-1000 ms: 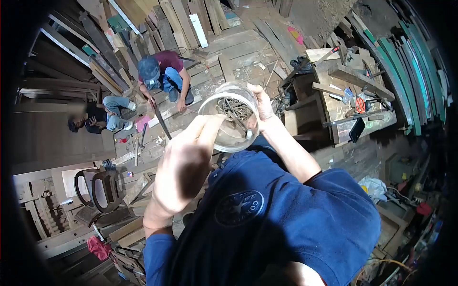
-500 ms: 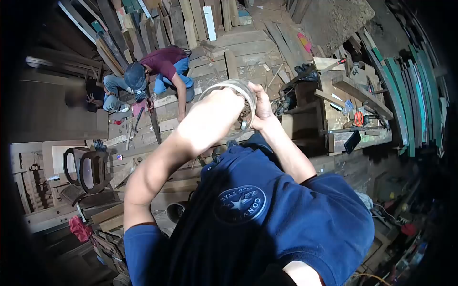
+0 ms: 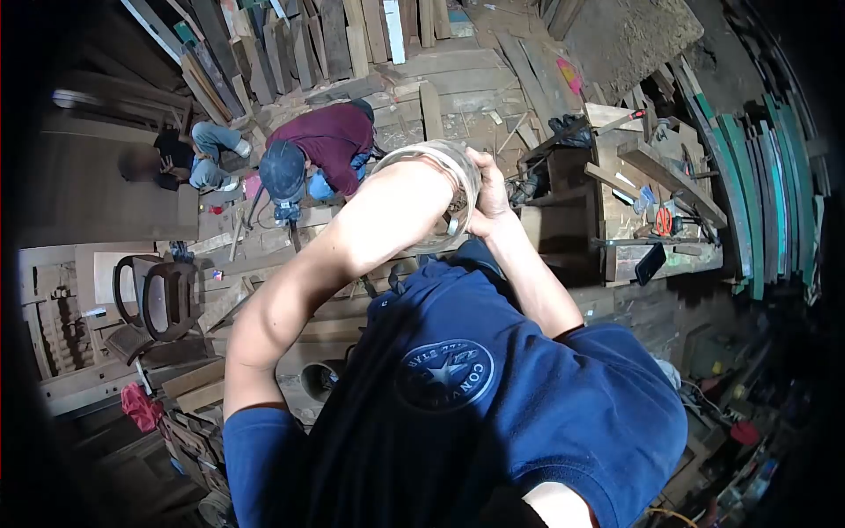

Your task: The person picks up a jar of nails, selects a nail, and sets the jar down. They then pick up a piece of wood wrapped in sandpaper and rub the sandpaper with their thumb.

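Observation:
A clear, round-mouthed jar [image 3: 470, 179] is held up in front of my chest, tilted so that its wide rim faces me. My right hand [image 3: 490, 195] grips its right side, thumb near the rim and fingers wrapped round the outer wall. My left hand [image 3: 433, 182] reaches through the mouth into the jar, so its fingers are hidden. Small brown contents show dimly through the wall, beside a pale round spot low on the jar.
A person in a maroon shirt [image 3: 326, 141] and dark cap crouches on the plank-strewn floor ahead. Another person [image 3: 172, 158] sits further left. A cluttered workbench [image 3: 607, 207] with orange-handled scissors [image 3: 663, 220] stands right. A chair [image 3: 167, 295] is at left; boards [image 3: 330, 48] lean behind.
The crouching person has bent lower and shifted, with the head now further right. My right hand still grips the jar, and my left hand stays inside it. The view has shifted slightly.

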### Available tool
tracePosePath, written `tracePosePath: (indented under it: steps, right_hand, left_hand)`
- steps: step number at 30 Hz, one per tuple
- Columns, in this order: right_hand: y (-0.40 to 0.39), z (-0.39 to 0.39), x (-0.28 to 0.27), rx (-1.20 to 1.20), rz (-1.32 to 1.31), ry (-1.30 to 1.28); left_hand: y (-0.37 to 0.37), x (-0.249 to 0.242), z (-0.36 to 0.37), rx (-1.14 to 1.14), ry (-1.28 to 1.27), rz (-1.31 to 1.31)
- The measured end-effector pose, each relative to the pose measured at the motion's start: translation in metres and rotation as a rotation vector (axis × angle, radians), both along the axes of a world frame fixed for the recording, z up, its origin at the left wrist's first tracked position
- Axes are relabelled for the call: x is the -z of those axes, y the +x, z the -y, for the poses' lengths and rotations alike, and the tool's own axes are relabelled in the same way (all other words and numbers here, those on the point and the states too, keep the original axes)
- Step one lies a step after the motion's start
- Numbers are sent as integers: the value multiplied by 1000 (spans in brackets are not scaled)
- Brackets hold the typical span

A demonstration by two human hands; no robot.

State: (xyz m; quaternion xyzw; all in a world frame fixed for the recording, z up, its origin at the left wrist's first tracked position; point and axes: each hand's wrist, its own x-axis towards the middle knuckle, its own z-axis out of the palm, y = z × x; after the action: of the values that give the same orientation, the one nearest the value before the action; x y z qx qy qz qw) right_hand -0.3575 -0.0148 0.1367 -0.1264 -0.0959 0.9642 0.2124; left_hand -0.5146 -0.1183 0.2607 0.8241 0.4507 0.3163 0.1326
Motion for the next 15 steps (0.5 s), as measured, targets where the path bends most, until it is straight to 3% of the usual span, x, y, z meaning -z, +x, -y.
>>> tracePosePath:
  steps: [4,10,13,15]
  right_hand:
    - [-1,2,-1,-1,-17,-6]
    - [-5,2,1,-37,-48,-45]
    - [-7,2,5,-47,-111,-87]
    - [-8,3,4,-49,-109,-81]
  left_hand:
    - [-12,10,12,92,-36,121]
    - [-14,11,14,49,-212,74]
    - [-19,27,13,64,-225,153]
    - [-18,44,16,12,-362,355]
